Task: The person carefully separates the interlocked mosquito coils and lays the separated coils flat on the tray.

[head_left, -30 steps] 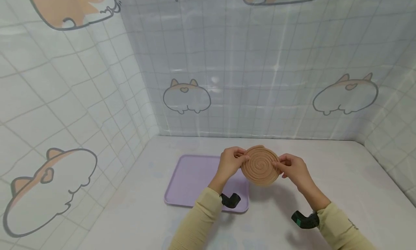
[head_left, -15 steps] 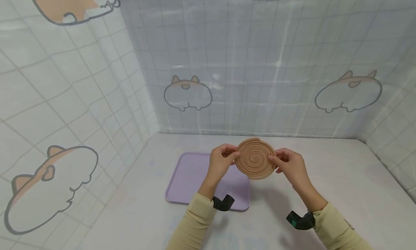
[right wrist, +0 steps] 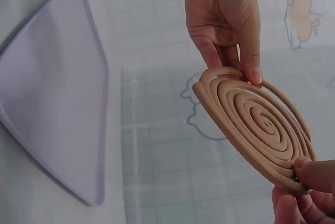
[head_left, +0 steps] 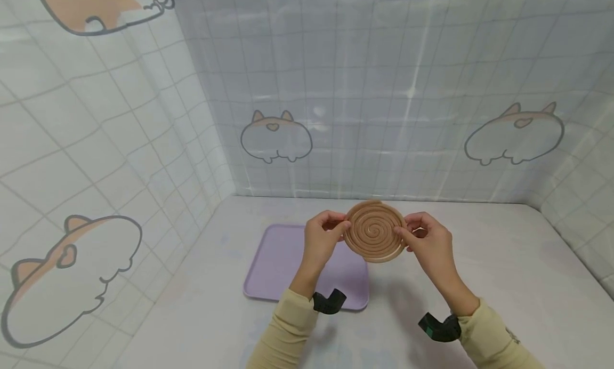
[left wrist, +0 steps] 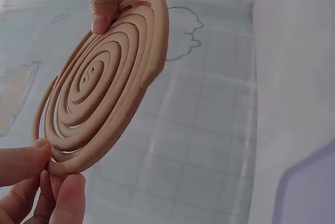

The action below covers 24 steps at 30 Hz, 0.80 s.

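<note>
A brown mosquito coil (head_left: 374, 231), wound in a flat spiral, is held up above the table in the head view. My left hand (head_left: 318, 240) pinches its left edge between thumb and fingers. On the opposite edge, my right hand (head_left: 433, 242) pinches it the same way. Close up in the left wrist view, the coil (left wrist: 104, 90) shows narrow gaps between its rings and small slots at its centre. The right wrist view has the coil (right wrist: 256, 124) seen aslant, with a hand at each end. Fingers behind the coil are partly hidden.
A lilac tray (head_left: 275, 265) lies on the white table (head_left: 484, 267), left of the coil and partly behind my left arm. Tiled-pattern sheets with cartoon dogs form a back wall (head_left: 374, 118) and side walls. A black wrist device (head_left: 330, 302) sits on each sleeve.
Both hands have moved slightly left and upward in the head view with the mosquito coil. Its spiral face looks a little more toward the head camera. The grip stays at both edges.
</note>
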### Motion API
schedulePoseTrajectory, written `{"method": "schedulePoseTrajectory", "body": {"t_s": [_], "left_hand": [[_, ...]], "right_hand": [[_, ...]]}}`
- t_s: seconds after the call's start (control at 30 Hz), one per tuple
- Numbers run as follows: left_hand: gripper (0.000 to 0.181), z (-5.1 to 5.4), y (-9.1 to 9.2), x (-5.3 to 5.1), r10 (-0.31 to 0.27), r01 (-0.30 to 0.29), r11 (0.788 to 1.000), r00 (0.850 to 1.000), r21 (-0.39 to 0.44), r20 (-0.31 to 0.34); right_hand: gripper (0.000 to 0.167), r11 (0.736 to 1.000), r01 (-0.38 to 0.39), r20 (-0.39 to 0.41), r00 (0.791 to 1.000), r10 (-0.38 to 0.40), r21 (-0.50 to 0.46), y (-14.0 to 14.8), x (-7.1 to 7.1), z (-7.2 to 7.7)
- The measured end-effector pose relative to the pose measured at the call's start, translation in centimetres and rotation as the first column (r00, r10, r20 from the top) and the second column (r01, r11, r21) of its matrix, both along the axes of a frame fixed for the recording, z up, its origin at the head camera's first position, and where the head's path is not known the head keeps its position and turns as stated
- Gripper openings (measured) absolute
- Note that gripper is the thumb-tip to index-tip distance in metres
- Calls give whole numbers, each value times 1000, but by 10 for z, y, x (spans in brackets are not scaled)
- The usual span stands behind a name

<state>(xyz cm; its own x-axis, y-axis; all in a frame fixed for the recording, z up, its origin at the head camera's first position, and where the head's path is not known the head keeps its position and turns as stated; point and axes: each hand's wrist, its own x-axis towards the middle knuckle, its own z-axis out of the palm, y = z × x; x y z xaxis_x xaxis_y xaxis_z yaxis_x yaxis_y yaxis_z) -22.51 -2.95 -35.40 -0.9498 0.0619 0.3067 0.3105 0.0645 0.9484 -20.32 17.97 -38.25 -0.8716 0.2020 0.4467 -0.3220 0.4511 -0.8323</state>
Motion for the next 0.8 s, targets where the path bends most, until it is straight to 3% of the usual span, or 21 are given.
{"method": "schedulePoseTrajectory", "body": {"t_s": [0.33,0.57,0.7,0.8], "left_hand": [[11,9,-1,6,-16,16,1000,1000,12,-16],[13,11,1,7,-17,17,1000,999,-2,-36],[18,7,3,3,-51,51,999,999,7,5],[26,3,6,1,-111,109,993,993,43,39]], "right_hand": [[20,1000,23,-40,999,-23,7,-6,7,10],[19,1000,2,-19,1000,-2,-24,-8,10,14],[19,999,-13,0,1000,13,-52,-9,11,14],[19,997,-22,7,1000,22,-71,-10,12,14]]}}
